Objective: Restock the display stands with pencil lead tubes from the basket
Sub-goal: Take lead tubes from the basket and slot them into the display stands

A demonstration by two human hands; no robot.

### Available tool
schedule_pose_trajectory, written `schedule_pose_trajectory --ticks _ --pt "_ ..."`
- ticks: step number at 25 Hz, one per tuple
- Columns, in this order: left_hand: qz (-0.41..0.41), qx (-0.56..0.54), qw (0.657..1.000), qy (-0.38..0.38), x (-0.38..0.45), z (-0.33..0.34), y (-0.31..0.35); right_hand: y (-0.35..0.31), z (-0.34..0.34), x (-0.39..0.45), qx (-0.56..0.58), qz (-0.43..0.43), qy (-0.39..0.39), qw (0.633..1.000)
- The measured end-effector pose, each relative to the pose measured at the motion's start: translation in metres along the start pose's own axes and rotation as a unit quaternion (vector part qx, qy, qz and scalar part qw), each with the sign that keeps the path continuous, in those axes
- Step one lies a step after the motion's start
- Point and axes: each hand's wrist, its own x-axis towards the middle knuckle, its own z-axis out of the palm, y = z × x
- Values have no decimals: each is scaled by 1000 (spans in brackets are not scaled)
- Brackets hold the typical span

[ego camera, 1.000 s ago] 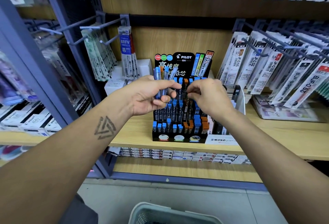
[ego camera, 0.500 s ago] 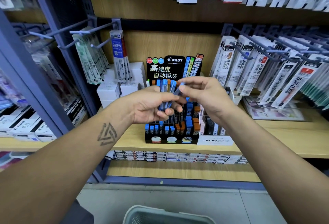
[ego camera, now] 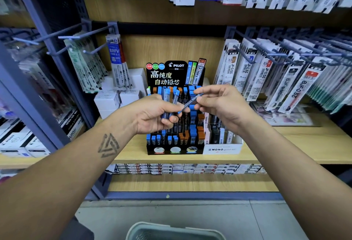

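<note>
A black Pilot display stand (ego camera: 175,149) sits on the wooden shelf, its tiers filled with blue- and orange-capped lead tubes. In front of it my left hand (ego camera: 152,115) grips a bunch of lead tubes (ego camera: 169,94), caps pointing up. Just to the right, my right hand (ego camera: 219,104) pinches a single blue-capped lead tube (ego camera: 190,101) held at a slant, its lower end near my left fingers. The grey basket (ego camera: 175,231) shows at the bottom edge, below my arms.
A white Mono box (ego camera: 222,149) with more tubes stands against the stand's right side. Refill packs (ego camera: 276,79) hang on hooks to the right and left (ego camera: 116,62). White boxes (ego camera: 106,100) sit behind on the left. Wooden shelf (ego camera: 285,144) runs across.
My right hand has drawn one blue-capped tube out of the bunch and moved it right and slightly up. The view has shifted, so the stand sits lower and more central.
</note>
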Motion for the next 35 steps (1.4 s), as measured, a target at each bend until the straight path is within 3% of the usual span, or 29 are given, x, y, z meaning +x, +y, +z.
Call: schedule_pose_trajectory --ticks 5,10,15,20,23,27,35 --pt "40 10 998 41 4 2 -2 4 11 0 106 26 -16 994" --pt "46 -17 996 70 1 2 5 5 17 5 -37 -20 -9 999" --pt "105 -3 991 82 -4 -5 13 2 14 3 -155 -43 -47 986" --pt "76 0 991 112 0 -3 9 1 5 6 32 -3 17 999" --pt "45 -5 994 95 0 -3 9 0 1 6 86 13 42 995" --pt "32 6 994 106 -1 -10 11 -5 0 5 35 -23 66 997" --pt "50 -32 987 148 -14 -40 19 -3 15 10 -58 -58 35 996"
